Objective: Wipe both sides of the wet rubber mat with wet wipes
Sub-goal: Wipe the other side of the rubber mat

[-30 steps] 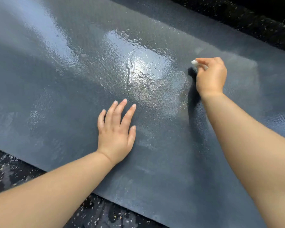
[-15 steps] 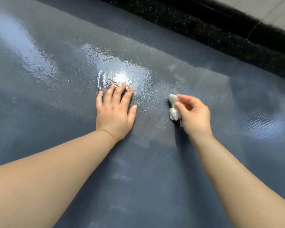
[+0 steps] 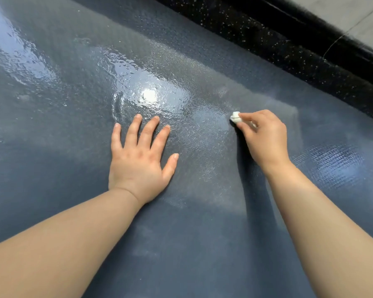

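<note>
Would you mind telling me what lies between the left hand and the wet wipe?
Only bare, wet mat lies between the left hand and the wet wipe in the head view.

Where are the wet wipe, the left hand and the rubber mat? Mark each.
wet wipe [image 3: 235, 117], head view, bunched white end.
left hand [image 3: 138, 166], head view, back of the hand.
rubber mat [image 3: 192, 254], head view, bare near part.

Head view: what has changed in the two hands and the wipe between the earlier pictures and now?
The right hand, pinching the white wipe, swept in toward the left hand, then a little back out to the right. The left hand slid forward to the wet patch and spread its fingers. Unchanged: same grip on the wipe; left palm flat on the rubber mat.
</note>
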The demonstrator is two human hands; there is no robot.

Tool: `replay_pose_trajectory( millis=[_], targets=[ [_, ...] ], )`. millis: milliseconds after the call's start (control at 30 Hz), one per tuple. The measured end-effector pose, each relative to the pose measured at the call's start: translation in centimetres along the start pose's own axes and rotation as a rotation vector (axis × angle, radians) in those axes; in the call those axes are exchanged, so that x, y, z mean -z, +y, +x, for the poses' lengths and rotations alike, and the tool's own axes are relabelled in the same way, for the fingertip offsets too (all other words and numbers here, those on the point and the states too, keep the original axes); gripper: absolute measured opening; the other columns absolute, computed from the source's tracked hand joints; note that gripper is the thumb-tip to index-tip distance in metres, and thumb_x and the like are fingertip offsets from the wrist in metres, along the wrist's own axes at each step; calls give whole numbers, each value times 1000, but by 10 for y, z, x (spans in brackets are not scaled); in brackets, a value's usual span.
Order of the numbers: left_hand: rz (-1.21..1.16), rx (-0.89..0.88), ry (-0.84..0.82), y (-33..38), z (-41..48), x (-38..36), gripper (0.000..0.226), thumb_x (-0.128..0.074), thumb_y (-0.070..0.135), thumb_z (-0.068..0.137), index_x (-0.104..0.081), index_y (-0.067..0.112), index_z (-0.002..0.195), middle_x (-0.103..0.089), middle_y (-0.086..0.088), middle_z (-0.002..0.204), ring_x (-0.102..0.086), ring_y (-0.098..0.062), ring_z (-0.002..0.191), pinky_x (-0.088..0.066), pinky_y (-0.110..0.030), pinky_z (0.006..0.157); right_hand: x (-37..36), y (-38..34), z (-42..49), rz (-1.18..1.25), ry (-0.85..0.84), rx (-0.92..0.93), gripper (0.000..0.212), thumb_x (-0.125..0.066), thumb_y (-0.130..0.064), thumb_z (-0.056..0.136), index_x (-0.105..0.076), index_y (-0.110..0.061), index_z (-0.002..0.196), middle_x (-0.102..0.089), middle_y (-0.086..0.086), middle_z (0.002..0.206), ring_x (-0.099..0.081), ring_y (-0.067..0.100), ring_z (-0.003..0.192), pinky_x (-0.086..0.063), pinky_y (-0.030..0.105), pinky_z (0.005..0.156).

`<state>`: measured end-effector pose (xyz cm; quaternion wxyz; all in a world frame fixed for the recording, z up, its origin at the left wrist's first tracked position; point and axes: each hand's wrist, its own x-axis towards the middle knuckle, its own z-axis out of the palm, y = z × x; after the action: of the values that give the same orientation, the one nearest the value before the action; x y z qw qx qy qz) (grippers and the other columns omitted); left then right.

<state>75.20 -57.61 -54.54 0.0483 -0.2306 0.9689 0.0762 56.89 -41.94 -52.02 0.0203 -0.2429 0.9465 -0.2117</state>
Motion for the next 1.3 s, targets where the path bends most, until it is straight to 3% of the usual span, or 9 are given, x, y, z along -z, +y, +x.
replay_pose_trajectory(
  millis=[167, 267, 467, 600, 767, 933, 1033, 1200, 1300],
  targets=[
    [34, 10, -18, 1, -1, 2, 72, -13, 57, 86, -40, 22, 143, -34, -3, 151, -23, -30, 141, -8, -54, 113, 6, 11, 62, 71, 180, -218, 27, -58, -37, 90, -70, -19, 106, -67, 3, 110, -56, 18, 106, -37, 23, 96],
    [0, -6, 10, 2, -1, 2, 68, -21, 54, 87, -47, 18, 139, -41, -7, 147, -30, -33, 138, -13, -56, 111, -5, 14, 82, 75, 140, -280, 26, -54, -29, 93, -69, -16, 111, -63, 6, 116, -55, 16, 110, -35, 18, 95],
    [-31, -10, 31, 3, -1, 2, 67, -25, 52, 86, -50, 16, 136, -44, -10, 144, -34, -36, 136, -15, -58, 110, -27, -40, -9, 119, 1, 184, 12, -65, -13, 85, -74, -10, 92, -64, 15, 88, -61, 31, 84, -45, 34, 77],
    [-45, -10, 43, 3, -1, 3, 66, -27, 51, 86, -51, 15, 136, -45, -10, 143, -35, -36, 135, -16, -58, 109, -21, -49, -46, 231, -201, 287, 11, -67, -16, 83, -75, -13, 89, -62, 3, 82, -59, 20, 76, -43, 24, 72],
    [-46, -13, 42, 3, -1, 2, 65, -27, 50, 86, -52, 15, 135, -46, -10, 142, -35, -36, 135, -15, -58, 110, 4, -3, 43, 216, 140, -82, 17, -65, -20, 85, -73, -17, 100, -69, 2, 101, -60, 14, 97, -38, 17, 87],
    [-56, -14, 43, 3, -1, 2, 65, -28, 50, 86, -53, 14, 134, -47, -11, 142, -36, -37, 134, -16, -59, 109, 12, 49, 98, 155, 208, -399, 22, -57, -23, 92, -70, -15, 108, -66, -1, 113, -56, 6, 102, -31, -1, 74],
    [-57, -15, 43, 3, 0, 1, 65, -29, 50, 86, -53, 14, 133, -47, -11, 141, -36, -37, 134, -17, -60, 109, -1, 32, 78, 88, 139, -317, 22, -54, -16, 92, -71, -15, 106, -65, 3, 115, -57, 15, 108, -32, 7, 87],
    [-59, -20, 38, 3, -1, 3, 64, -29, 49, 86, -53, 14, 133, -48, -11, 141, -37, -38, 133, -19, -62, 108, -18, -16, -8, 196, -44, 100, 12, -65, -11, 86, -74, -10, 93, -67, 8, 93, -61, 16, 86, -42, 17, 87],
    [-57, -20, 28, 3, -1, 5, 64, -29, 49, 86, -54, 14, 133, -48, -11, 140, -38, -37, 133, -23, -62, 107, -3, -9, 13, 277, -64, 1, 12, -69, -21, 83, -75, -17, 94, -69, -1, 94, -62, 6, 86, -45, 16, 86]
  ],
)
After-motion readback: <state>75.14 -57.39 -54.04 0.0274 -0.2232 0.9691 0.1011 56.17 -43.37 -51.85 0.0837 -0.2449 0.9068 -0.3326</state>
